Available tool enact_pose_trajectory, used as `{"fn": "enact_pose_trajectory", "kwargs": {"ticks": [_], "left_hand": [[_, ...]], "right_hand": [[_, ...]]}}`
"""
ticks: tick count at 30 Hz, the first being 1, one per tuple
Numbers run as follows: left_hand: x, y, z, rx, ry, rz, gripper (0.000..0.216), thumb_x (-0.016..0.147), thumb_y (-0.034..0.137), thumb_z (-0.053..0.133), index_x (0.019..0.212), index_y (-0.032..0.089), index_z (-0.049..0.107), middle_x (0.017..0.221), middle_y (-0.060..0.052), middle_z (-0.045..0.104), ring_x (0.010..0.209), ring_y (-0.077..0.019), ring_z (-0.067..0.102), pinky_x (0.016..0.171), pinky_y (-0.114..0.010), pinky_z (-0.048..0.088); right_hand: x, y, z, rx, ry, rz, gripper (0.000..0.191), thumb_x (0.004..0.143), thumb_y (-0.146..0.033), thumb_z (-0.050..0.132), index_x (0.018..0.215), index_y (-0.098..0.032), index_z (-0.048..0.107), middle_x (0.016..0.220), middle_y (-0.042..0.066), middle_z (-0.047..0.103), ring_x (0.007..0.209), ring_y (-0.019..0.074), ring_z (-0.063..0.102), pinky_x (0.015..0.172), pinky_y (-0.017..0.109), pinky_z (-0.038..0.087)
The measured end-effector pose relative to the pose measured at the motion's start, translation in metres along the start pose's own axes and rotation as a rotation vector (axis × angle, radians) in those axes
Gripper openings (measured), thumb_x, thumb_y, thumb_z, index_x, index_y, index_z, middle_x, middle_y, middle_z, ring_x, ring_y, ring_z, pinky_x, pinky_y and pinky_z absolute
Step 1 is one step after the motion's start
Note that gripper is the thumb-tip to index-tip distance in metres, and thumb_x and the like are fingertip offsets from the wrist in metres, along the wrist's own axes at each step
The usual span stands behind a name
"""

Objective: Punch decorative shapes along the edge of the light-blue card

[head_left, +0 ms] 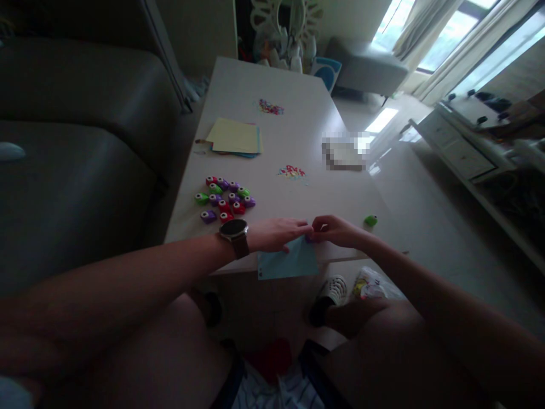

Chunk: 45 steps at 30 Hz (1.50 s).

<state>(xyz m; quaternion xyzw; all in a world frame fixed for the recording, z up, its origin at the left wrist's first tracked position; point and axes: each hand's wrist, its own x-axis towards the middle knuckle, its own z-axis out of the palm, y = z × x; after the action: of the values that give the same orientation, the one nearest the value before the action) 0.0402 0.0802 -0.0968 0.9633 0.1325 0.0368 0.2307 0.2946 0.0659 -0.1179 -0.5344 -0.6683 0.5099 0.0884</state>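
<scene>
The long pale bench (272,147) carried everything. At its near edge lay a light blue paper sheet (289,262), hanging partly over that edge. The left hand (276,234), a watch at its wrist, rested on the sheet's top corner, fingers pressed flat and close together. The right hand (336,230) met it just beside, fingers pinched narrow on something small and purple at the sheet's corner. Beyond the sheet lay a stack of coloured paper (235,137), nearer a cluster of small punches (225,199), and a lone green punch (370,220) to the right.
</scene>
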Motion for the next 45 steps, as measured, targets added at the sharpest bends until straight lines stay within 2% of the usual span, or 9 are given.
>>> {"fn": "enact_pose_trajectory", "kwargs": {"ticks": [5, 18, 24, 30, 33, 35, 39, 42, 45], "left_hand": [[-0.003, -0.003, 0.005, -0.050, -0.010, -0.002, 0.080, 0.079, 0.010, 0.078, 0.148, 0.026, 0.041, 0.155, -0.009, 0.043, 0.131, -0.0279, 0.051, 0.109, -0.040, 0.041], [-0.003, -0.003, 0.006, -0.072, -0.030, 0.000, 0.075, 0.079, 0.002, 0.074, 0.144, 0.031, 0.050, 0.156, -0.005, 0.045, 0.141, -0.0270, 0.044, 0.117, -0.043, 0.033], [-0.007, -0.010, 0.005, -0.108, 0.000, -0.056, 0.084, 0.079, 0.012, 0.081, 0.149, 0.030, 0.039, 0.146, -0.010, 0.053, 0.128, -0.0264, 0.057, 0.106, -0.040, 0.044], [-0.011, -0.018, 0.007, -0.060, 0.001, -0.101, 0.057, 0.079, 0.014, 0.081, 0.130, 0.020, 0.057, 0.132, -0.011, 0.061, 0.121, -0.0265, 0.059, 0.104, -0.039, 0.046], [-0.011, -0.021, 0.007, -0.046, -0.004, -0.089, 0.052, 0.078, 0.014, 0.081, 0.126, 0.019, 0.060, 0.127, -0.011, 0.063, 0.117, -0.0255, 0.060, 0.102, -0.038, 0.046], [-0.010, -0.022, 0.006, -0.051, -0.004, -0.073, 0.053, 0.078, 0.014, 0.081, 0.126, 0.019, 0.060, 0.125, -0.010, 0.064, 0.115, -0.0249, 0.061, 0.100, -0.038, 0.047], [-0.009, -0.022, 0.005, -0.060, -0.024, -0.043, 0.051, 0.078, 0.015, 0.080, 0.125, 0.019, 0.060, 0.122, -0.009, 0.064, 0.113, -0.0250, 0.060, 0.099, -0.039, 0.048], [-0.009, -0.019, 0.002, -0.052, -0.045, -0.044, 0.050, 0.079, 0.015, 0.079, 0.125, 0.020, 0.060, 0.124, -0.009, 0.062, 0.115, -0.0254, 0.059, 0.101, -0.040, 0.047], [-0.010, -0.016, -0.002, -0.042, -0.059, -0.060, 0.050, 0.080, 0.014, 0.078, 0.126, 0.020, 0.059, 0.125, -0.009, 0.061, 0.115, -0.0257, 0.059, 0.103, -0.040, 0.047]], "right_hand": [[0.004, -0.006, 0.003, 0.074, 0.053, 0.075, 0.030, 0.065, -0.038, 0.082, 0.077, -0.020, 0.062, 0.071, 0.002, 0.064, 0.064, 0.0147, 0.057, 0.058, 0.028, 0.043], [0.013, -0.018, 0.011, -0.011, 0.166, 0.244, 0.027, 0.063, -0.008, 0.078, 0.070, -0.020, 0.055, 0.060, -0.003, 0.059, 0.055, 0.0134, 0.054, 0.050, 0.025, 0.039], [-0.002, -0.022, 0.002, 0.061, 0.139, 0.153, 0.019, 0.075, -0.024, 0.079, 0.075, -0.018, 0.061, 0.070, 0.002, 0.069, 0.064, 0.0147, 0.062, 0.059, 0.026, 0.048], [-0.017, -0.011, -0.007, -0.123, 0.362, 0.019, 0.023, 0.078, -0.033, 0.080, 0.088, -0.017, 0.068, 0.091, 0.008, 0.072, 0.076, 0.0178, 0.064, 0.064, 0.028, 0.048], [-0.016, -0.005, 0.004, -0.167, 0.355, -0.171, 0.037, 0.071, -0.026, 0.085, 0.104, -0.018, 0.070, 0.107, 0.008, 0.072, 0.091, 0.0200, 0.065, 0.076, 0.029, 0.051], [-0.015, -0.003, 0.011, -0.221, 0.311, -0.254, 0.034, 0.073, -0.018, 0.081, 0.105, -0.018, 0.072, 0.105, 0.007, 0.073, 0.091, 0.0190, 0.066, 0.079, 0.029, 0.051], [-0.014, -0.001, 0.009, -0.328, 0.371, -0.228, 0.015, 0.080, -0.014, 0.071, 0.094, -0.017, 0.073, 0.088, 0.005, 0.074, 0.079, 0.0173, 0.066, 0.073, 0.027, 0.048], [-0.018, 0.000, -0.003, -0.404, 0.439, -0.197, 0.012, 0.078, -0.016, 0.070, 0.090, -0.018, 0.071, 0.086, 0.005, 0.072, 0.077, 0.0171, 0.064, 0.071, 0.027, 0.046], [-0.022, 0.004, -0.013, -0.469, 0.409, -0.109, 0.011, 0.075, -0.015, 0.070, 0.085, -0.019, 0.069, 0.083, 0.004, 0.071, 0.075, 0.0169, 0.063, 0.069, 0.027, 0.045]]}}
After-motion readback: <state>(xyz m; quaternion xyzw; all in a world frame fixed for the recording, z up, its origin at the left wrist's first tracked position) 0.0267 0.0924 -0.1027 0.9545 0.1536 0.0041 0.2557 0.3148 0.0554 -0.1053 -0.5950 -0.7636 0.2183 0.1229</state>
